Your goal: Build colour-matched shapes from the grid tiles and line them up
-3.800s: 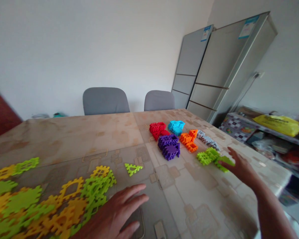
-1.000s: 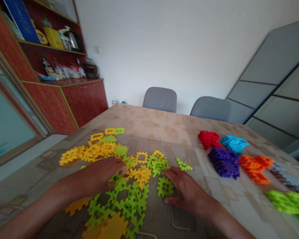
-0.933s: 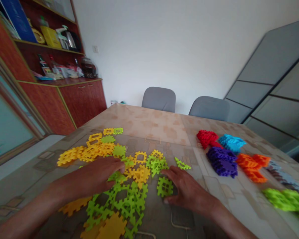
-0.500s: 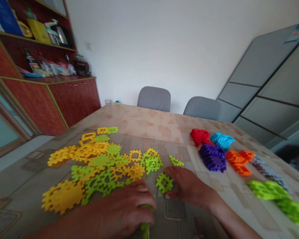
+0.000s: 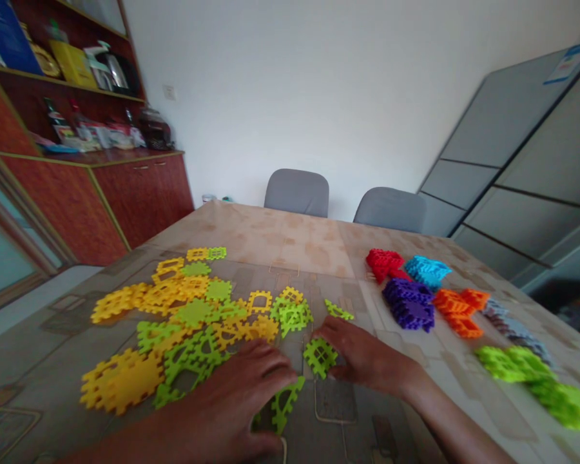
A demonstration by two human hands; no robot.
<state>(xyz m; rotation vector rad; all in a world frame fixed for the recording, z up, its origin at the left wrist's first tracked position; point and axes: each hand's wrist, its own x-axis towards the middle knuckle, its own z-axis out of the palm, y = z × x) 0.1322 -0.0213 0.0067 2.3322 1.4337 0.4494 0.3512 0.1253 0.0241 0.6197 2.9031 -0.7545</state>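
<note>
My left hand [image 5: 244,403] is open, palm down, its thumb well apart from the fingers. Close to its fingertips is a green triangular toothed piece [image 5: 287,401], partly hidden by the hand. My right hand [image 5: 367,354] has thumb and fingers against the edge of a green toothed window piece [image 5: 320,357] low over the table or on it. Another green triangular piece [image 5: 338,310] lies just beyond the right fingers. Left of the hands spreads a mixed heap of yellow pieces [image 5: 174,293] and green pieces [image 5: 196,312].
At right stand sorted stacks: red [image 5: 385,263], light blue [image 5: 426,270], purple [image 5: 409,303], orange [image 5: 461,311], grey [image 5: 517,330] and green [image 5: 515,363]. Two grey chairs [image 5: 297,191] are at the table's far edge. A red-brown cabinet [image 5: 140,193] stands back left.
My left hand has opened from around green pieces, and a triangular piece now shows by its fingers. The window piece at my right hand has turned slightly.
</note>
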